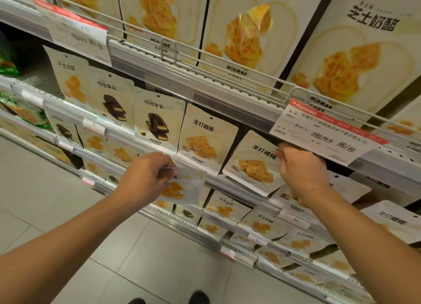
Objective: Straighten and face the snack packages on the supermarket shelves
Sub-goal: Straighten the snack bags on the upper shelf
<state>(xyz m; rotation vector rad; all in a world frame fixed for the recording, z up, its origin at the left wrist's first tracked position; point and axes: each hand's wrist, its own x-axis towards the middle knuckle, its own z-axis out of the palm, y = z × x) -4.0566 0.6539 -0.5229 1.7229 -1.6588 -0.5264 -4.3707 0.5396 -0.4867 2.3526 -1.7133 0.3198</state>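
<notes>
Right hand [300, 167] pinched the tilted coconut pack [250, 165] at its top corner; left hand [145, 176] gripped a cheese pack [182, 187]. Best to rotate the coconut pack upright, flush with its neighbours.

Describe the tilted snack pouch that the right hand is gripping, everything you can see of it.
The tilted pouch is a flat, cream, glossy packet with black characters and a picture of pale yellow biscuit slabs. It leans clockwise at the front of the middle shelf, beside an upright matching pouch. The right hand pinches its upper right edge.
</notes>
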